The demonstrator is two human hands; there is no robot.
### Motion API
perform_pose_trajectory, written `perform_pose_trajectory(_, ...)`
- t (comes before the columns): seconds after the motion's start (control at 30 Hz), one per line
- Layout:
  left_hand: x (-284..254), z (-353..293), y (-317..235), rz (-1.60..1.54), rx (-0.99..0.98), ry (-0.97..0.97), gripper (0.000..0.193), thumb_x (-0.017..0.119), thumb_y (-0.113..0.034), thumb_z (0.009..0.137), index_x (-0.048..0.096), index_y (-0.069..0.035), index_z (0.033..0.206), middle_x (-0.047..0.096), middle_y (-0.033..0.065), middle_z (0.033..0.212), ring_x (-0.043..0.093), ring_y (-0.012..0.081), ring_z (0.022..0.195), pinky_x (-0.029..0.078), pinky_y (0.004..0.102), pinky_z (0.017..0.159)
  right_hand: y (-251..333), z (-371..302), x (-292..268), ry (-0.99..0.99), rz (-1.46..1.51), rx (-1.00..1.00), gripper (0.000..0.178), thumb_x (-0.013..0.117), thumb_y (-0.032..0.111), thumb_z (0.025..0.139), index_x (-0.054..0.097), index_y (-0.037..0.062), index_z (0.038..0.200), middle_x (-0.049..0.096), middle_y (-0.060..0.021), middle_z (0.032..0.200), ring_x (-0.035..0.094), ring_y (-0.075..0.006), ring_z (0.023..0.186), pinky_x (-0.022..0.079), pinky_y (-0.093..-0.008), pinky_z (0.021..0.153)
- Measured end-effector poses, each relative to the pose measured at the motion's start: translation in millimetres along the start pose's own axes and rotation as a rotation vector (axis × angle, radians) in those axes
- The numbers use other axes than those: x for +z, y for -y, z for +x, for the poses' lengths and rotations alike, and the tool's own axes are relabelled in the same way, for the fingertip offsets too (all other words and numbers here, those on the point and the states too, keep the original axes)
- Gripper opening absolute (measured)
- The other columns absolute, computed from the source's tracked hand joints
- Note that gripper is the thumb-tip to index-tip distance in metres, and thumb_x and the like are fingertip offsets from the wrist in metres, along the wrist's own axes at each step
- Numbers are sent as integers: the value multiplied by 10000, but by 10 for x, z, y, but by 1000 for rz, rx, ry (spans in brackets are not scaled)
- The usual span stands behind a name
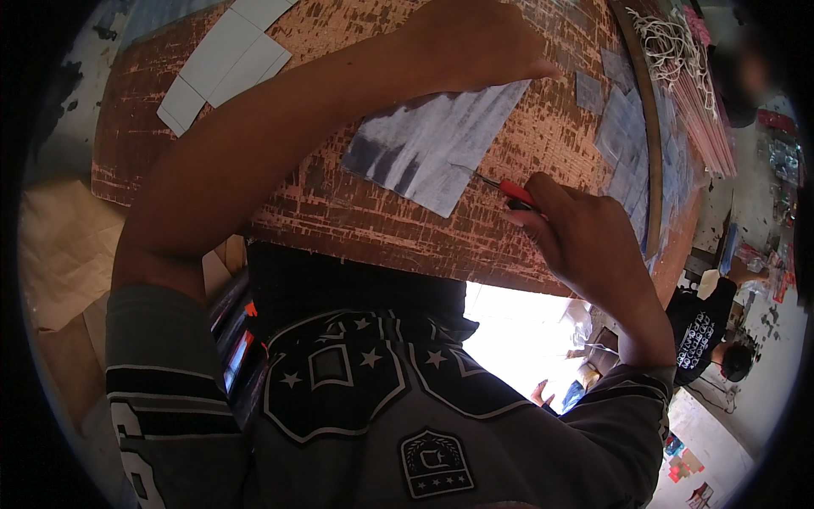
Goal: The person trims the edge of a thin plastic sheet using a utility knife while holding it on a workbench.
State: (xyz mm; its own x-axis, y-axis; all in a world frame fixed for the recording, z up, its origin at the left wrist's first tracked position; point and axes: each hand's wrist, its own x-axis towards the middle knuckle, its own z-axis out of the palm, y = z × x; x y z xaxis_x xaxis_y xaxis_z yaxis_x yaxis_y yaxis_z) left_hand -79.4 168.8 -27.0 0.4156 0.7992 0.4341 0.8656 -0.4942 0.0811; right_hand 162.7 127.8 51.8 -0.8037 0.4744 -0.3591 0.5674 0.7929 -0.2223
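Observation:
A grey-blue piece of cloth (428, 153) with dark streaks lies on the worn brown table in front of me. My right hand (581, 233) is closed around a slim tool with a red handle (515, 192). The tool's thin metal tip points left and touches the cloth near its right edge. Reaching across from the left, my left hand (483, 47) rests at the cloth's far edge, thumb pointing right. Its other fingers are mostly hidden, so their grip does not show.
Pale rectangular pieces (225, 64) lie at the far left of the table (339, 225). On the right are small blue cloth pieces (623, 127), a long curved strip (653, 153), and a bundle of pink rods with white cords (691, 93). Another person (708, 331) sits beyond the right edge.

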Motion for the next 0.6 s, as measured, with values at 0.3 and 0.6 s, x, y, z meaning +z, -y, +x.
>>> perform_pose_trajectory(0.3, 74, -6, 22, 56, 26, -38, 341, 658, -395, 956, 748, -128, 765, 685, 105, 669, 714, 302, 636, 555, 440, 526, -39, -56, -11, 13, -15, 18, 313, 609, 381, 1042, 564, 72, 1024, 647, -156, 723, 690, -387, 664, 489, -473, 566)
perform_pose_trajectory(0.6, 226, -11, 46, -31, -59, -118, 670, 431, -562, 1085, 620, -117, 620, 529, 3, 434, 621, 190, 429, 564, 369, 547, -248, -288, -12, -173, 125, 64, 300, 744, 349, 936, 675, 99, 1087, 683, -115, 831, 712, -325, 729, 535, -412, 631)
